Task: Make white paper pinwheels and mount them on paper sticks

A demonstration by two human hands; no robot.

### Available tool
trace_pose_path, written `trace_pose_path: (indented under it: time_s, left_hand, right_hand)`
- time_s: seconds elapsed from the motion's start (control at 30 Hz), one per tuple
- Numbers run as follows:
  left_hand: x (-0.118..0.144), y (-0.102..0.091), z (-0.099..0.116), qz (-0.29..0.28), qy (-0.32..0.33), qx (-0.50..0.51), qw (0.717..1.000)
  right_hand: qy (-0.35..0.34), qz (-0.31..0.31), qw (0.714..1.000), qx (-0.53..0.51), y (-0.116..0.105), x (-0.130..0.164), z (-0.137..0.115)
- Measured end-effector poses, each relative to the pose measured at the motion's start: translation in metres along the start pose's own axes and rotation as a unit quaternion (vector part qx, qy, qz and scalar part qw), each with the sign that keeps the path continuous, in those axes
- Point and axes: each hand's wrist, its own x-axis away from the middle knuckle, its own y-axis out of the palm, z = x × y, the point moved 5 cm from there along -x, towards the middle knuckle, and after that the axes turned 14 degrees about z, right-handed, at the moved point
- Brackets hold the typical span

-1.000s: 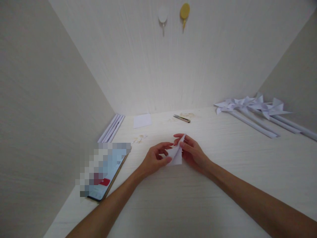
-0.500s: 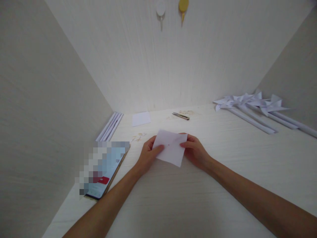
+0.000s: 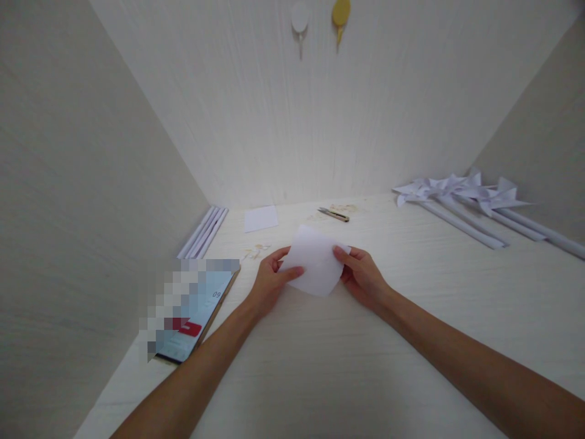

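A square sheet of white paper (image 3: 317,259) is held tilted above the table, in the middle of the head view. My left hand (image 3: 273,279) grips its left edge, with the thumb lying on top and the fingers behind. At the right corner, my right hand (image 3: 363,273) pinches the sheet, its thumb on the upper face. The fingers under the paper are partly hidden. Beyond the sheet lies a pair of thread snips (image 3: 334,214), and a further square of white paper (image 3: 261,219) is flat on the table.
White paper tubes (image 3: 202,233) lie along the left wall, with a phone (image 3: 196,317), partly blurred out, nearer me. Several paper pinwheels (image 3: 457,190) on tube sticks lie at the right. Small scraps (image 3: 256,251) dot the table. Two hooks, white (image 3: 300,18) and yellow (image 3: 340,13), are on the back wall.
The paper has turned in my hands, and its far corner has shifted up and away. A small dark dot seen on it earlier no longer shows. Both hands keep hold.
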Motion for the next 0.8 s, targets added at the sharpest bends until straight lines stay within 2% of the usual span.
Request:
trace_pose_path:
  time_s: [0.13,0.4,0.67,0.8]
  left_hand:
    - [-0.006,-0.007,0.001,0.048,-0.013,0.051,0.997]
    - [-0.009,-0.013,0.007,0.093,-0.030,0.155,0.983]
    - [-0.013,-0.021,0.004,0.105,-0.051,0.208,0.971]
    - [-0.012,-0.015,0.005,0.076,-0.044,0.197,0.976]
  right_hand:
    - [-0.015,0.004,1.000,-0.017,-0.001,-0.001,-0.002]
    - [-0.029,-0.008,1.000,0.001,-0.001,0.001,-0.004]
    - [-0.045,0.014,0.999,-0.013,-0.002,-0.001,-0.005]
    - [-0.060,0.038,0.997,-0.025,-0.005,-0.002,-0.008]
